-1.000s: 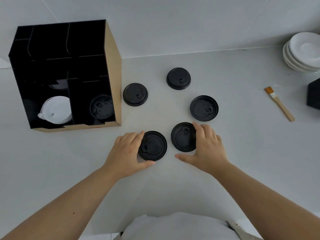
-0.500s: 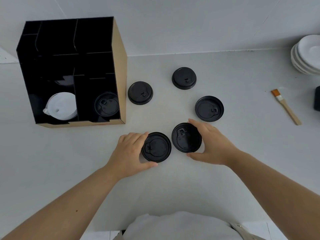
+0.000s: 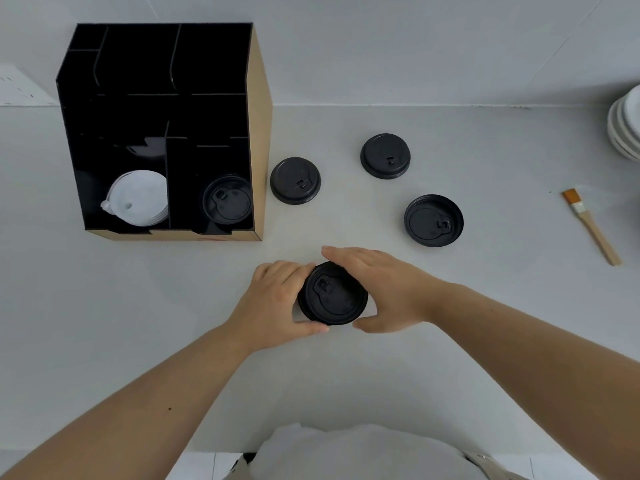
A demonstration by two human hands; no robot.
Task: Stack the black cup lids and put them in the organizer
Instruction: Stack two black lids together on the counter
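Head view, places given relative to the organizer (image 3: 166, 133):
Organizer: black compartmented box with tan side panels, standing on the white counter (image 3: 450, 306) against the wall.
Lower right compartment: one black lid (image 3: 227, 199) stands on edge inside.
Lower left compartment: a stack of white lids (image 3: 138, 197), also on edge.
Held lids (image 3: 332, 293): black, underside up, in front of the organizer's right corner and a little to the right; they appear to be two lids, one set on the other, but the count cannot be told for certain.
Left hand (image 3: 277, 299): curled around the left rim of the held lids, thumb at the near edge.
Right hand (image 3: 388, 289): curled around the right rim, fingers over the far edge, thumb at the near edge.
Nearest loose lid (image 3: 295, 180): top up, just beside the organizer's right wall.
Second loose lid (image 3: 385, 156): top up, farther right.
Third loose lid (image 3: 433, 220): underside up, right of the organizer, nearer the person.
Brush (image 3: 590, 225): wooden handle, far right.
Plates (image 3: 625, 126): white stack at the right edge.
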